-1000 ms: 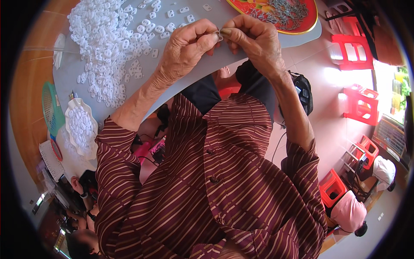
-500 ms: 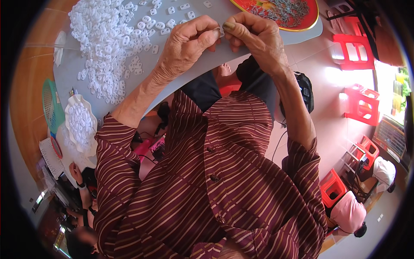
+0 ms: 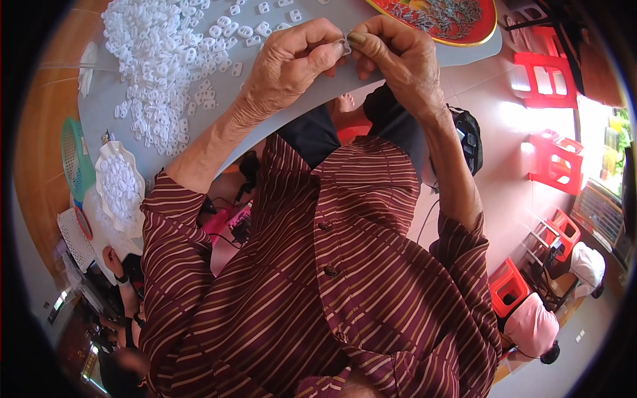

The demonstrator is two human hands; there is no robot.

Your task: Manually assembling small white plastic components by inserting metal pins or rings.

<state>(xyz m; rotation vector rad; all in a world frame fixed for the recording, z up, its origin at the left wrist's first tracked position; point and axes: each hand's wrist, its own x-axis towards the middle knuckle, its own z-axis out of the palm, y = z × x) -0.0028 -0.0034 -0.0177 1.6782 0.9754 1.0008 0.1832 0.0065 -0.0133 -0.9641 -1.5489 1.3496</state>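
Your left hand (image 3: 292, 63) pinches small white piece (image 3: 346, 47); your right hand (image 3: 401, 63) close against it, fingertips together. White pieces (image 3: 156, 60) heaped left on grey counter (image 3: 458, 57); metal parts (image 3: 451, 16) in red tray (image 3: 487, 21).

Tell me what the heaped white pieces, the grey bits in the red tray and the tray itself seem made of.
White pieces: probably moulded plastic, smooth; their shapes and rounded edges repeat.
Grey bits: likely metal, with a silvery sheen and slim shape.
Red tray: glossy, with a smooth yellow rim; perhaps plastic, though coated metal would look similar.
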